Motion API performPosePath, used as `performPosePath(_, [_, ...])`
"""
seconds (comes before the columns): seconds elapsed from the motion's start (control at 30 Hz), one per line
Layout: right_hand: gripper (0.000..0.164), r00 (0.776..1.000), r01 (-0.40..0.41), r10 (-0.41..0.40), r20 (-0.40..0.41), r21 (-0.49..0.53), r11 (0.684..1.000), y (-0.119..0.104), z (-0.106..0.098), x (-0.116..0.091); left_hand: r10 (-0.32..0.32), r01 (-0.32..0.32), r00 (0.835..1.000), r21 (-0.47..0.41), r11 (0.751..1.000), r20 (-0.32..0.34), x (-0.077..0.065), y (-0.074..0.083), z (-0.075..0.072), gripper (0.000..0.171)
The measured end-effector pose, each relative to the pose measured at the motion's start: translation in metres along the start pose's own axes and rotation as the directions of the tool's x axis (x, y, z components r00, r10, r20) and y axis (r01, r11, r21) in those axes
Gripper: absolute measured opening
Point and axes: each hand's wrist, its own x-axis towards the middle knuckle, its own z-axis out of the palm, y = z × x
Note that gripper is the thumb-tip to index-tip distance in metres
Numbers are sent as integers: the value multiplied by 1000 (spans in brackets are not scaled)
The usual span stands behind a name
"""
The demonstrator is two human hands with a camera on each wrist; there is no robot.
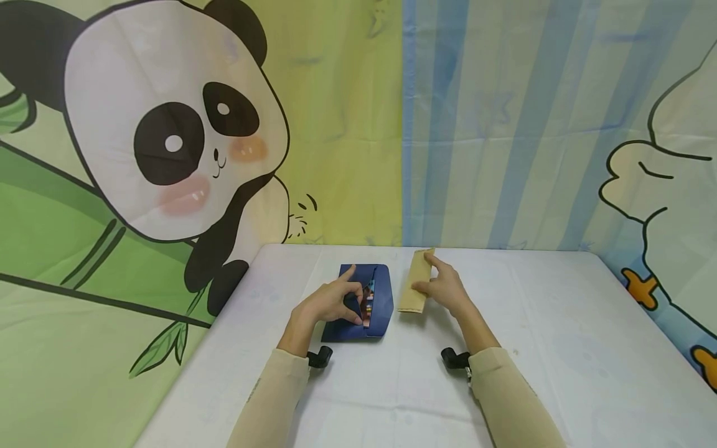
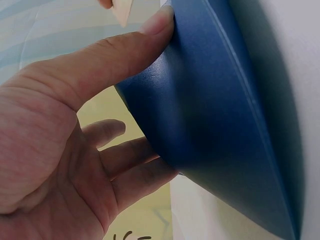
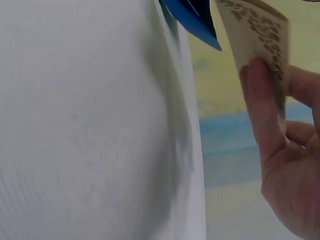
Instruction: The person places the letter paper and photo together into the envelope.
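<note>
My left hand [image 1: 336, 302] pinches the pocket edge of a dark blue paper envelope [image 1: 383, 305], whose flap lies open to the right. A colourful printed piece [image 1: 368, 303] shows in the envelope's opening. In the left wrist view the thumb [image 2: 156, 22] presses on the blue paper [image 2: 200, 95] and several fingers reach behind it. Beside the envelope, my right hand [image 1: 446, 286] holds a narrow tan folded paper card [image 1: 416, 283] between thumb and fingers. Brown lace-like patterning runs along the card [image 3: 265, 32] in the right wrist view.
A white-covered table [image 1: 538, 323] lies under both hands. Behind it hangs a cloth printed with a panda [image 1: 179, 124] and blue stripes. Black wrist camera mounts [image 1: 320, 358] stick out at both cuffs.
</note>
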Motion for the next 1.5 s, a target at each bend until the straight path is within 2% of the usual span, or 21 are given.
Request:
performPosePath(0.17, [96,994,21,-30,100,91,996,-7,13,-2,3,-3,1000,5,1000,-2,0,0,0,37])
performPosePath(0.37, [96,991,19,-35,126,127,992,-14,28,-4,6,-6,1000,10,1000,2,0,-1,0,37])
performPosePath(0.57, [96,990,22,-34,137,89,996,-18,41,-8,7,-7,1000,23,1000,2,1,0,0,37])
performPosePath(0.77, [95,989,63,-67,132,34,997,-21,51,-10,6,-6,1000,28,1000,2,1,1,-1,37])
performPosePath(1.13, [95,978,68,-56,203,-56,996,-22,62,-11,7,-7,1000,23,1000,12,1,0,0,38])
performPosePath(1.5, [96,962,84,-74,265,-27,996,-26,65,-16,10,-11,1000,25,1000,14,2,-1,0,39])
